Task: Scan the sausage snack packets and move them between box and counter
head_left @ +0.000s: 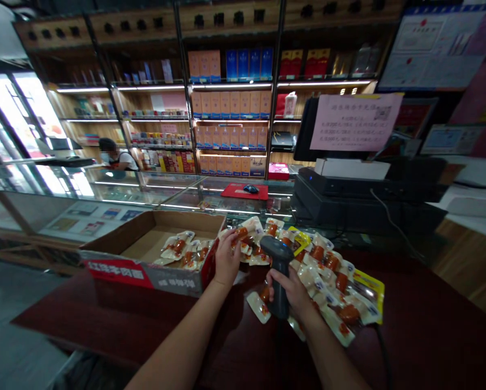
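My right hand (pixel 292 292) is wrapped round the handle of a dark barcode scanner (pixel 278 271), held upright over the dark red counter (pixel 429 336). My left hand (pixel 227 259) grips a small sausage snack packet (pixel 240 234) just right of an open cardboard box (pixel 145 254). Several more such packets lie inside the box (pixel 182 249). A pile of the same white and orange packets (pixel 328 276) is spread on the counter around and beyond the scanner, some on a yellow bag (pixel 370 284).
A black cash register with a screen and a pink notice (pixel 354 122) stands at the back right. A glass display counter (pixel 125 189) carries a red mouse pad with a mouse (pixel 249 189). Lit shelves of boxed goods (pixel 230 114) fill the back wall. A person (pixel 113 154) sits far left.
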`<state>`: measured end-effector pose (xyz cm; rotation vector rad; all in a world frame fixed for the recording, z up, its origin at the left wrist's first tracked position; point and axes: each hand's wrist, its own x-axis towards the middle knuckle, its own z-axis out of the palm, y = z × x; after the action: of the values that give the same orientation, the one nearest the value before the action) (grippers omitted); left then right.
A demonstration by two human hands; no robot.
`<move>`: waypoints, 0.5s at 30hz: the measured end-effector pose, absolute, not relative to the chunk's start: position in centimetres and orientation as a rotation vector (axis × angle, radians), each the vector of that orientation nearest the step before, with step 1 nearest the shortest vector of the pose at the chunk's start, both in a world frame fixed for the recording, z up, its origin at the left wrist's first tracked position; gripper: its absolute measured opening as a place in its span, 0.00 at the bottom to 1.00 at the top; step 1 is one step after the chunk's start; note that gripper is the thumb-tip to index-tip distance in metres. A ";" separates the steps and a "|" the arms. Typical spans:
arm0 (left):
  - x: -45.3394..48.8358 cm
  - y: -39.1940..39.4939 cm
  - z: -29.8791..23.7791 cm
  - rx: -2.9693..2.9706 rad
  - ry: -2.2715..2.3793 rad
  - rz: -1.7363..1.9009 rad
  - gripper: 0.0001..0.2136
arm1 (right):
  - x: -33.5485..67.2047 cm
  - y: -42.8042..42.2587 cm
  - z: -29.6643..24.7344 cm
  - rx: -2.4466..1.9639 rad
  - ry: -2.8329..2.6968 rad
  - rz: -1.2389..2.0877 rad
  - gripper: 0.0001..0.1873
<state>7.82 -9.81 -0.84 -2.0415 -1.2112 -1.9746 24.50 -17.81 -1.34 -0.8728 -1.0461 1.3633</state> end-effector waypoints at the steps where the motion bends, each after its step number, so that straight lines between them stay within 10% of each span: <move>1: 7.7 -10.1 -0.1 -2.036 -1.224 -1.972 0.09 | 24.2 -17.9 -1.0 -0.874 -1.038 1.376 0.14; 15: -4.1 -7.6 2.7 -1.722 -1.771 -1.665 0.10 | 16.6 -15.6 2.6 -0.787 -1.258 1.478 0.14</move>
<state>-4.07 -7.56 2.67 -1.7221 -1.7714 -1.6651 16.56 -15.59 2.56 -0.7868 -1.2580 1.4778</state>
